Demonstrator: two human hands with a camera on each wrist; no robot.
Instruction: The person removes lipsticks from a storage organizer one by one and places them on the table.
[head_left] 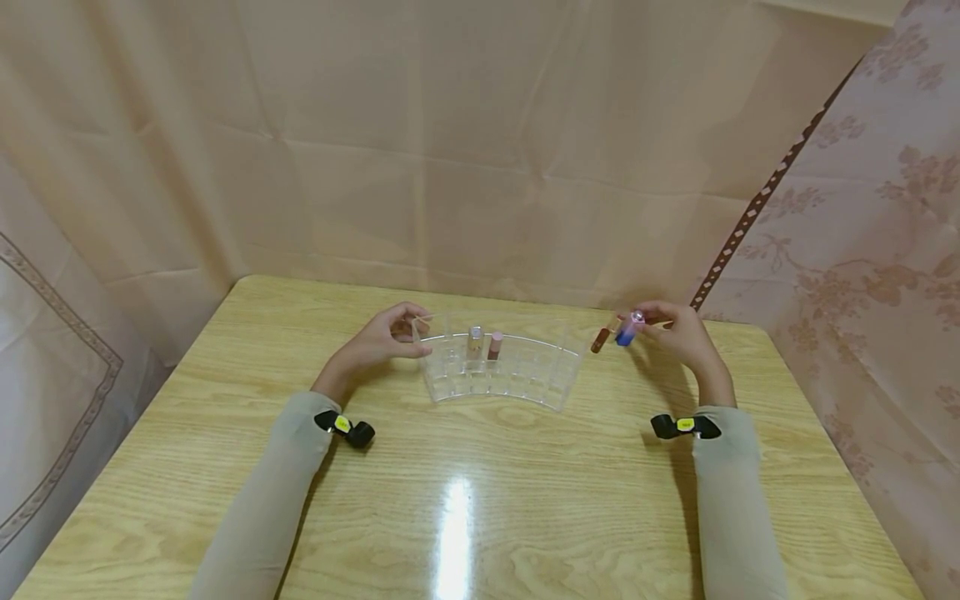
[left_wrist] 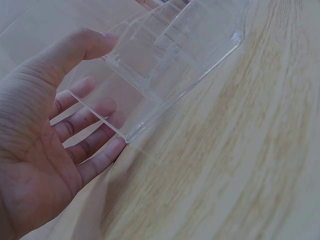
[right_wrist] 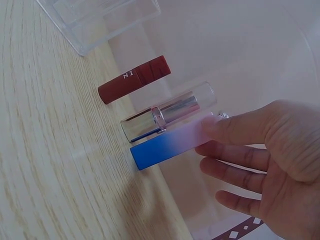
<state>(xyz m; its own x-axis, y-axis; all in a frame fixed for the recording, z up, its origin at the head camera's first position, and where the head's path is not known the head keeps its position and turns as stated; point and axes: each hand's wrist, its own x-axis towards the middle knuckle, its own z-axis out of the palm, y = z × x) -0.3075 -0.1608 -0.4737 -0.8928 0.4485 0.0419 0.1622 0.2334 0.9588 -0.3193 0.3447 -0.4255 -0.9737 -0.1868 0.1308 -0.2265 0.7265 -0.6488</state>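
Note:
A clear, curved lipstick organizer [head_left: 525, 375] with several compartments stands on the table. At its left end my left hand [head_left: 390, 337] holds it, thumb at the front edge and fingers spread along the side wall [left_wrist: 105, 120]. Two lipsticks stand upright in its back part: a gold one [head_left: 475, 343] and a pink-capped one [head_left: 494, 347]. Right of the organizer, my right hand [head_left: 675, 329] pinches a blue-to-pink lipstick [right_wrist: 170, 145] by its pink upper end between thumb and forefinger. Close beside it stand a transparent-capped lipstick [right_wrist: 167, 117] and a dark red lip tube [right_wrist: 135, 80].
The wooden table [head_left: 510, 483] runs back to a beige curtain [head_left: 480, 167]. A flowered cloth [head_left: 877, 250] hangs at the right, and another patterned cloth [head_left: 52, 375] at the left. A bright reflection shows on the tabletop near the front.

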